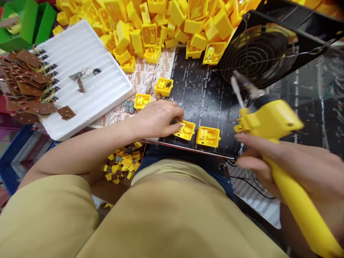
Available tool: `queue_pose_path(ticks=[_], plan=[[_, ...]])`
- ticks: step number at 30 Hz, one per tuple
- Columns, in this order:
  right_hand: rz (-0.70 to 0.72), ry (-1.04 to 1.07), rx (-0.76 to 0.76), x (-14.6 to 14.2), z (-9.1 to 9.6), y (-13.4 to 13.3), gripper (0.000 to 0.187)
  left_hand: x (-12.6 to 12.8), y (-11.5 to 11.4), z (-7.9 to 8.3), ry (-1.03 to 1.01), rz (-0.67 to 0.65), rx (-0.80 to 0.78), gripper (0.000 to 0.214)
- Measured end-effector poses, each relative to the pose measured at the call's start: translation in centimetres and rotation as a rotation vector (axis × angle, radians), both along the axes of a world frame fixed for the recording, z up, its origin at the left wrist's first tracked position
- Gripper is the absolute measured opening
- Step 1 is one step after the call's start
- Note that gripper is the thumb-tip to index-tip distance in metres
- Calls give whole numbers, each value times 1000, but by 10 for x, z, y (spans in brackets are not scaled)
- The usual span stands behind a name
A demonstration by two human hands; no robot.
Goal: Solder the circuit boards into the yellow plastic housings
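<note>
My left hand (pixel 158 116) rests on the black mat (pixel 204 96), fingers curled and pinched on the edge of a small yellow plastic housing (pixel 185 129). A second yellow housing (pixel 208 136) lies just to its right, untouched. My right hand (pixel 271 161) is wrapped round the handle of a yellow soldering gun (pixel 271 120). The gun's metal tip (pixel 238 91) points up and to the left, above the mat and apart from both housings.
A big heap of yellow housings (pixel 161 25) fills the back. Two more housings (pixel 163 87) sit nearer. A white foam tray (pixel 86 71) and brown circuit boards (pixel 27 82) lie left. A black fan (pixel 258 53) stands back right. Green bins (pixel 27 21) are far left.
</note>
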State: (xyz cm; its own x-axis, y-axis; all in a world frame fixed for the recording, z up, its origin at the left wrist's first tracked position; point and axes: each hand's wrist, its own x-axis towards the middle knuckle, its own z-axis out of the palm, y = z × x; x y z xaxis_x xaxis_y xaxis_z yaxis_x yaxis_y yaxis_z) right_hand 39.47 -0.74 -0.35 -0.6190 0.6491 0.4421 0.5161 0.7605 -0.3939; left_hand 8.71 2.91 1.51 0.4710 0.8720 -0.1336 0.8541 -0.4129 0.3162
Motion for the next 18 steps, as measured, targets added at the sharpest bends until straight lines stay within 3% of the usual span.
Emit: queue_pose_path(ticks=[3,7,9,13,18], plan=[[59,-7,72,-7,-20,15,24,-26,5,4,-121,126,168,24],[105,11,102,-15,-49,30,40,-55,18,-1,-43,235,317,20],[123,33,74,-19,-57,32,35,-56,22,-9,19,230,329,21],[28,53,86,-31,-49,36,41,-37,21,-19,140,201,320,26],[-47,53,144,-63,-41,59,43,-24,22,-22,321,108,248,12]])
